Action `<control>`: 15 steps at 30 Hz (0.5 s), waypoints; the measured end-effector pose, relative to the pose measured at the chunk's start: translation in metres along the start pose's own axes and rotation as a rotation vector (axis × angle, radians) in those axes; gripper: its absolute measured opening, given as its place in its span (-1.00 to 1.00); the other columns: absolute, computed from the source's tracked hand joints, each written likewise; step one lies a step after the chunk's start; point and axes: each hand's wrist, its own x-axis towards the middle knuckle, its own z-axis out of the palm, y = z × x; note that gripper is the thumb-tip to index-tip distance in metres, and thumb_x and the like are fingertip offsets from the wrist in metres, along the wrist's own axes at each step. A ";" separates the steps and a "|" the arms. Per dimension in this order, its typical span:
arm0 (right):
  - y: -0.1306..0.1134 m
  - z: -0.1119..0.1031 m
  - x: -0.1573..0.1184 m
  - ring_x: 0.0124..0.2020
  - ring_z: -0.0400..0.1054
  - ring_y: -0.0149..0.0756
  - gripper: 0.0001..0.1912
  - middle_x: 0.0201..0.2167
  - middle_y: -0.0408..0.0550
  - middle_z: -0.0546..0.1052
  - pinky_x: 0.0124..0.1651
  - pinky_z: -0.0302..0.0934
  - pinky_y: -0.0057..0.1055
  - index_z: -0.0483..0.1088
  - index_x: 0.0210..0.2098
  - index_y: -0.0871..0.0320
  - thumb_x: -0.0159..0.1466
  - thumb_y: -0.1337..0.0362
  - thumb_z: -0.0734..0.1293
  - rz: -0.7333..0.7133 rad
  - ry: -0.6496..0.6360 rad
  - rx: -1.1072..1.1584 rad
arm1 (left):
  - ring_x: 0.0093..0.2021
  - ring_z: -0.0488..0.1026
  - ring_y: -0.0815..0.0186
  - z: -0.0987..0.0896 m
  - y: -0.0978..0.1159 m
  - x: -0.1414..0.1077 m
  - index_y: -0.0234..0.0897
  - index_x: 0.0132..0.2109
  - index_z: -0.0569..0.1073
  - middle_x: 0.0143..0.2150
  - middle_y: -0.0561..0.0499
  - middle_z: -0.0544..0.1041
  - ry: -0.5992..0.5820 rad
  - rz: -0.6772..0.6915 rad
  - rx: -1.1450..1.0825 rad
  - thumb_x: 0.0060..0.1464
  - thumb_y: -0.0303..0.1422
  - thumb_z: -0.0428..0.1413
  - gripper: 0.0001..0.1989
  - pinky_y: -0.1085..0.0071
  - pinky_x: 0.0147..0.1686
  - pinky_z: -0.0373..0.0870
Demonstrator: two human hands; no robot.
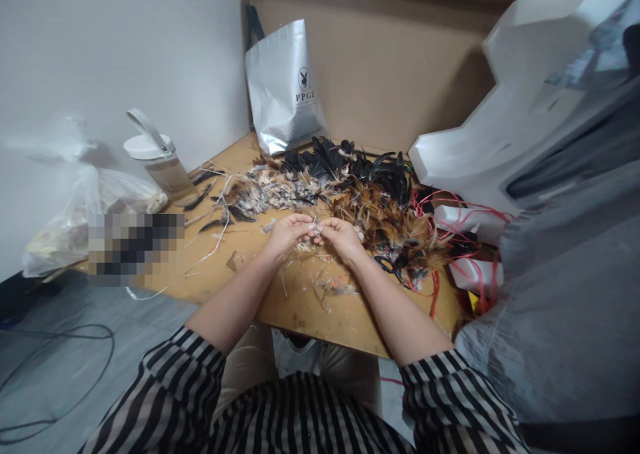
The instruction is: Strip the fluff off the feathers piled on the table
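My left hand (291, 234) and my right hand (340, 235) meet fingertip to fingertip over the wooden table (295, 307). Both are closed in a pinch around something small, too hidden between the fingers to make out. Just beyond them lies a wide heap of feathers: black feathers (325, 157) at the back, brown feathers (375, 211) to the right, and pale, fluffy feathers (270, 191) to the left. Small feather scraps (340, 284) are scattered on the table below my hands.
A silver bag (283, 91) stands at the back. On the left are a lidded bottle (167, 167) and a plastic bag (85, 207). Black scissors handles (385, 264) and red strings (435, 294) lie at the right, beside white foam-like pieces (475, 274).
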 end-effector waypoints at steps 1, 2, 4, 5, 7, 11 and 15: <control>0.001 0.000 0.000 -0.59 0.35 -0.47 -0.76 -0.61 -0.13 0.48 -0.50 0.19 -0.56 0.38 -0.48 0.23 -0.04 0.17 0.39 -0.001 0.004 0.002 | -0.57 0.37 0.49 0.000 0.000 0.000 -0.40 -0.30 0.41 -0.54 0.04 0.45 -0.001 0.006 -0.003 -0.34 -0.41 0.27 -0.65 0.57 -0.55 0.29; 0.001 0.000 0.001 -0.59 0.35 -0.47 -0.76 -0.61 -0.13 0.48 -0.50 0.19 -0.55 0.38 -0.48 0.23 -0.04 0.17 0.39 -0.002 0.007 0.003 | -0.57 0.37 0.49 0.001 0.001 0.000 -0.41 -0.28 0.41 -0.53 0.03 0.46 -0.002 0.015 0.001 -0.34 -0.41 0.27 -0.63 0.57 -0.55 0.29; 0.002 0.000 0.001 -0.59 0.34 -0.46 -0.76 -0.62 -0.14 0.48 -0.51 0.18 -0.55 0.38 -0.49 0.22 -0.05 0.17 0.39 -0.002 0.016 0.005 | -0.57 0.36 0.49 0.001 0.000 0.000 -0.42 -0.29 0.43 -0.54 0.02 0.46 -0.001 0.038 0.038 -0.32 -0.40 0.26 -0.65 0.57 -0.55 0.27; 0.002 0.001 0.001 -0.59 0.34 -0.46 -0.76 -0.62 -0.14 0.48 -0.51 0.18 -0.55 0.37 -0.49 0.22 -0.05 0.17 0.40 0.000 0.021 0.006 | -0.58 0.35 0.49 0.002 0.000 0.000 -0.42 -0.31 0.43 -0.56 0.02 0.45 0.003 0.053 0.068 -0.31 -0.39 0.26 -0.68 0.56 -0.55 0.27; 0.001 0.001 0.001 -0.59 0.33 -0.47 -0.77 -0.61 -0.13 0.48 -0.50 0.18 -0.54 0.37 -0.50 0.22 -0.05 0.17 0.39 0.000 0.027 0.005 | -0.60 0.33 0.48 0.002 0.000 -0.001 -0.41 -0.36 0.43 -0.57 0.02 0.44 0.014 0.091 0.137 -0.27 -0.35 0.24 -0.73 0.55 -0.56 0.24; 0.002 -0.001 0.001 -0.63 0.29 -0.49 -0.78 -0.66 -0.16 0.45 -0.51 0.16 -0.54 0.36 -0.51 0.22 -0.04 0.18 0.37 -0.013 0.037 -0.039 | -0.54 0.33 0.45 0.004 -0.001 -0.003 -0.36 -0.41 0.43 -0.51 0.01 0.44 0.021 0.276 0.333 -0.19 -0.33 0.19 -0.82 0.50 -0.51 0.26; 0.004 -0.002 0.003 -0.67 0.26 -0.52 -0.84 -0.70 -0.18 0.43 -0.54 0.13 -0.56 0.34 -0.54 0.22 -0.03 0.24 0.34 -0.013 0.053 -0.083 | -0.32 0.38 0.37 0.006 0.002 -0.007 -0.33 -0.47 0.46 -0.36 -0.05 0.44 -0.002 0.603 0.616 -0.15 -0.38 0.16 -0.92 0.44 -0.31 0.29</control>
